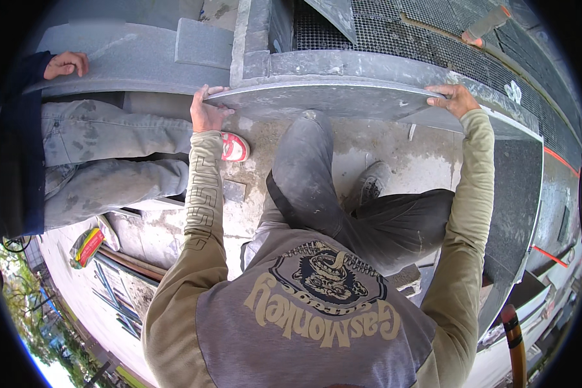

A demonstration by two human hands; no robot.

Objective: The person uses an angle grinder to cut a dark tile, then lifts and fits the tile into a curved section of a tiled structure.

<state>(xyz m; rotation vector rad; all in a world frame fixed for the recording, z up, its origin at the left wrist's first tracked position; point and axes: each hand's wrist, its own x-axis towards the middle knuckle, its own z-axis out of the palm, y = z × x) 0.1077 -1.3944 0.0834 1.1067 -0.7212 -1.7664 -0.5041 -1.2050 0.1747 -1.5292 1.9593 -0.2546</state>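
A long thin grey slab (271, 102) stands on edge against the front of a low stone structure, its upper edge running across in front of me. My left hand (210, 111) is closed around its left end, fingers over the top edge. At the right end my right hand (456, 100) grips the same edge, fingers over the top and thumb pointing inward. My bent knee (310, 119) is up against or just in front of the slab's face; which of these I cannot tell. The slab's lower edge is partly hidden behind my knee.
Left of me a co-worker's hand (68, 64) rests on a grey ledge (126, 55) beside a loose rectangular tile (204, 44). Black gridded matting (394, 32) lies beyond the slab, with a grey-and-orange cylinder (485, 26). A dark panel (511, 200) stands on the right.
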